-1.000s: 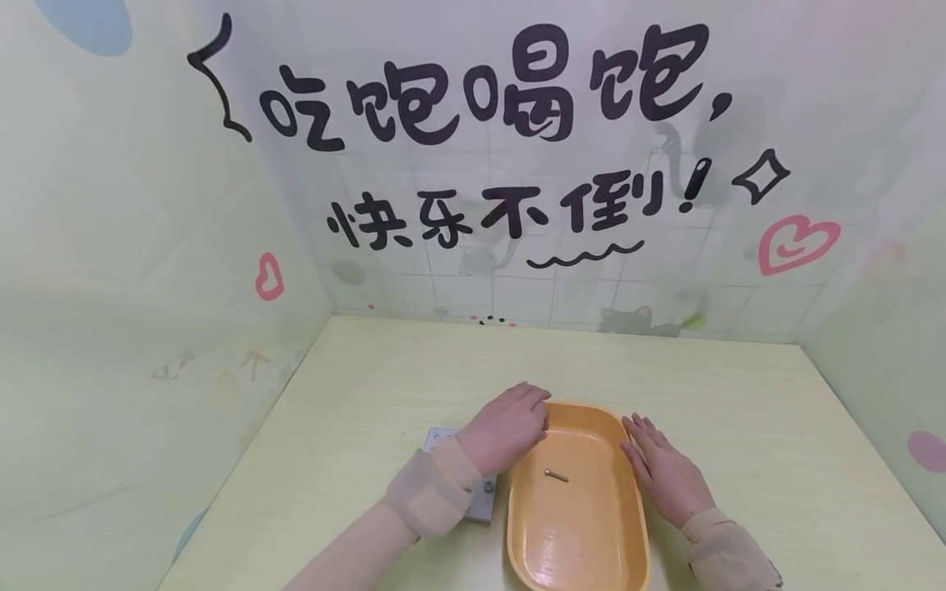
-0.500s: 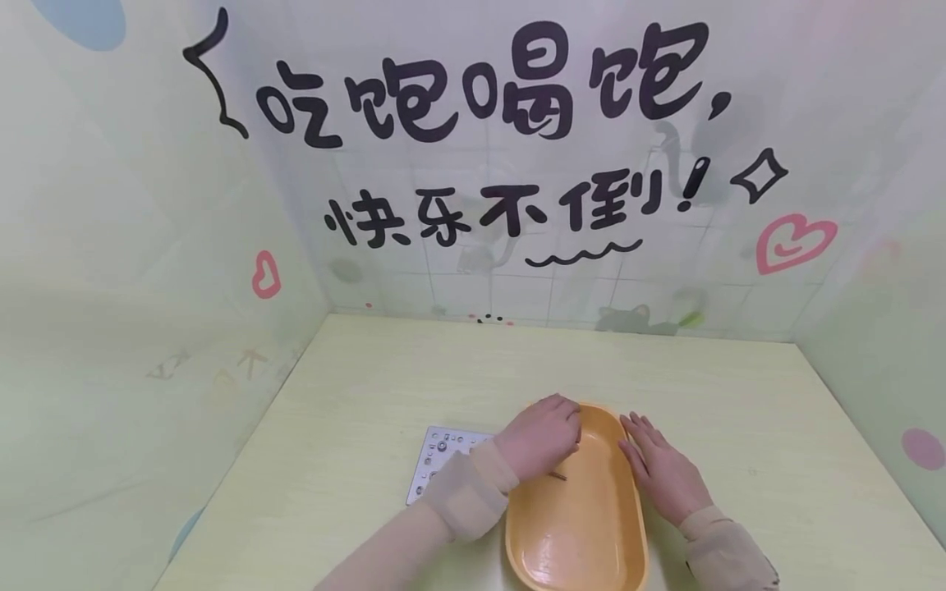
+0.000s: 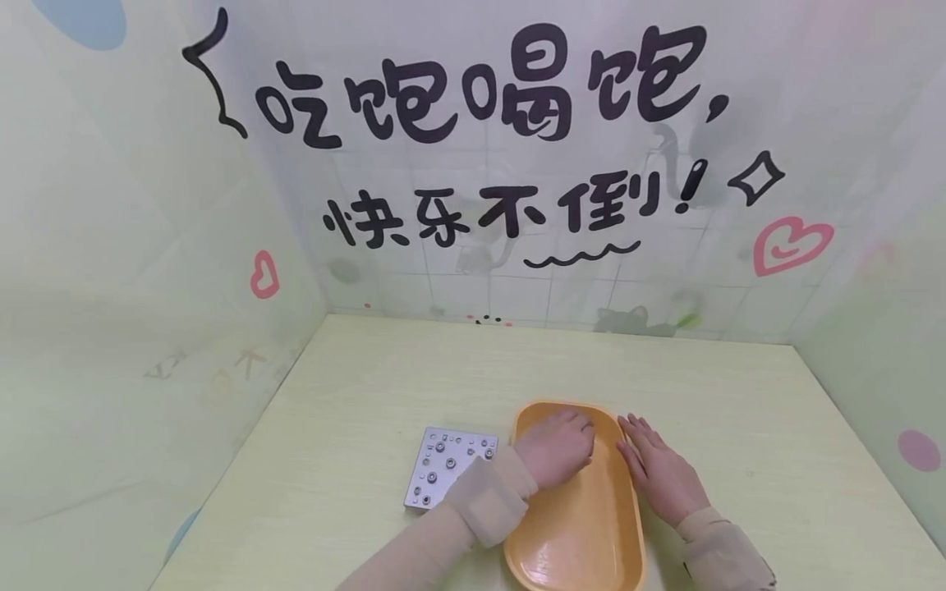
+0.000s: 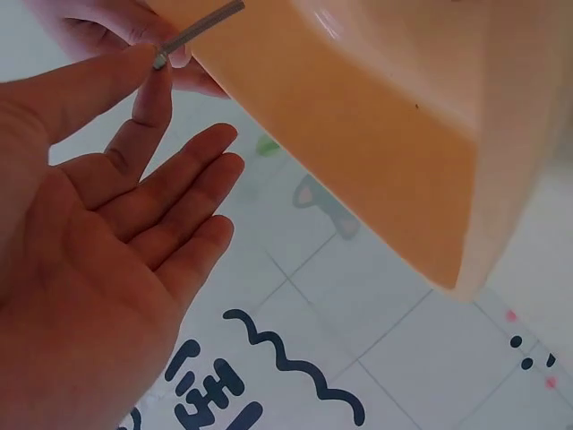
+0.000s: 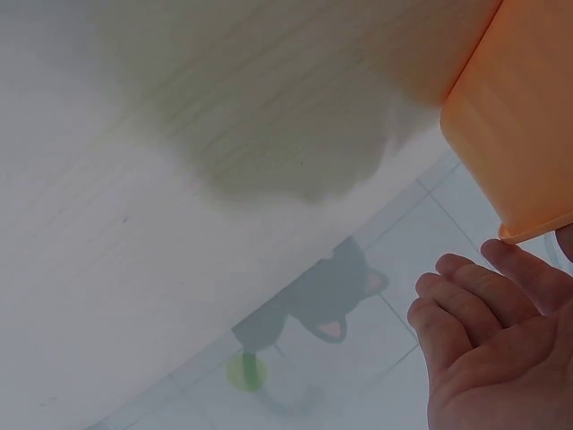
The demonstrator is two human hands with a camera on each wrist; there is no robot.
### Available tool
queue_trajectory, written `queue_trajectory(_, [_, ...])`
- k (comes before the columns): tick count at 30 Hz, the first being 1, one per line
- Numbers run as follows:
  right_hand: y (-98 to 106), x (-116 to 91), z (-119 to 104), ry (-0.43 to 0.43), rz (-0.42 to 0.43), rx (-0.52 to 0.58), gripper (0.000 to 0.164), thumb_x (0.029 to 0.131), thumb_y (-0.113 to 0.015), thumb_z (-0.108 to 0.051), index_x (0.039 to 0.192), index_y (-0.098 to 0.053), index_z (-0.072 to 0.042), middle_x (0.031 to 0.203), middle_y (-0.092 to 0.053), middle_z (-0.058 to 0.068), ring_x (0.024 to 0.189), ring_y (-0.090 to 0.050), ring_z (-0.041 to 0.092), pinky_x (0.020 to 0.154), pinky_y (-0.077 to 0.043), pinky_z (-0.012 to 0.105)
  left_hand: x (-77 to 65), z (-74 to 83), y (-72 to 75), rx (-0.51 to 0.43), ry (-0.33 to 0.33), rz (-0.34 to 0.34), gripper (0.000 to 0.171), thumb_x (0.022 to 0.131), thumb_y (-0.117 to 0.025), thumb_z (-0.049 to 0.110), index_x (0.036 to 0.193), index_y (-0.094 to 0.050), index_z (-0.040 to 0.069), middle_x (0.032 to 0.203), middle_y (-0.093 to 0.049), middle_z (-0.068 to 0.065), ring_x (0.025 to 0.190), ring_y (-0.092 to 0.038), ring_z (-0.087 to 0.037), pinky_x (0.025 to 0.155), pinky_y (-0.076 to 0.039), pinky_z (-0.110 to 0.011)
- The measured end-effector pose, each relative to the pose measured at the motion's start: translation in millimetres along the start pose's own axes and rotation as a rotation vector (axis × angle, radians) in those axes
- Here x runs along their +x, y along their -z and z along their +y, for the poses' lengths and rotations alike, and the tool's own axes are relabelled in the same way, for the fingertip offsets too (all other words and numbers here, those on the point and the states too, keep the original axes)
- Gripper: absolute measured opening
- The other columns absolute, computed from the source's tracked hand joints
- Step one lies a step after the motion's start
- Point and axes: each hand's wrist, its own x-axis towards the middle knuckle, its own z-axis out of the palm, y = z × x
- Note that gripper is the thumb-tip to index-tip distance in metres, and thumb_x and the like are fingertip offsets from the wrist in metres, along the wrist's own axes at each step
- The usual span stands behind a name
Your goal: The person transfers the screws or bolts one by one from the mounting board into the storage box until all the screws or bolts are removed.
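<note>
My left hand (image 3: 557, 447) is over the far half of the orange tray (image 3: 572, 533). In the left wrist view, its thumb and index finger pinch a thin metal screw (image 4: 204, 29) by the head end, and the other fingers stay loosely extended. From the head camera the screw is hidden behind that hand. My right hand (image 3: 661, 472) lies along the tray's right side with fingers fairly straight, touching its rim near the far corner. The right wrist view has those fingers (image 5: 474, 291) just by the tray's edge (image 5: 537, 228).
Left of the tray lies a grey metal plate (image 3: 443, 468) with several small bolts and holes, partly covered by the left sleeve. The pale wooden table (image 3: 355, 394) is bounded by printed curtain-like walls (image 3: 443, 287) at the back and sides.
My left hand has moved right, from the tray's left rim to inside it, and now pinches the screw that lay there. The plate is more uncovered. My right hand stays by the rim.
</note>
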Motion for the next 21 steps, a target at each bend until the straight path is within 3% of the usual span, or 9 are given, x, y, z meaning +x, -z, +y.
queue_trajectory(15, [-0.3, 0.4, -0.3, 0.000, -0.001, -0.003, 0.046, 0.102, -0.053, -0.022, 0.142, -0.048, 0.002, 0.145, -0.048, 0.026, 0.134, -0.046, 0.043, 0.096, -0.052, 0.060, 0.1, 0.1, -1.8, -0.006, -0.014, 0.021, 0.033, 0.097, -0.062, 0.036, 0.120, -0.068, 0.013, 0.128, -0.065, 0.001, 0.123, -0.057, -0.012, 0.108, -0.045, -0.020])
queue_trajectory(21, [-0.3, 0.2, -0.6, -0.002, -0.002, -0.001, 0.046, 0.102, -0.053, -0.021, 0.142, -0.048, 0.002, 0.145, -0.048, 0.026, 0.134, -0.046, 0.043, 0.095, -0.052, 0.060, 0.5, 0.3, -0.5, -0.018, -0.022, 0.017, 0.024, 0.099, -0.060, 0.035, 0.112, -0.069, 0.017, 0.128, -0.064, 0.001, 0.124, -0.056, -0.012, 0.110, -0.044, -0.021])
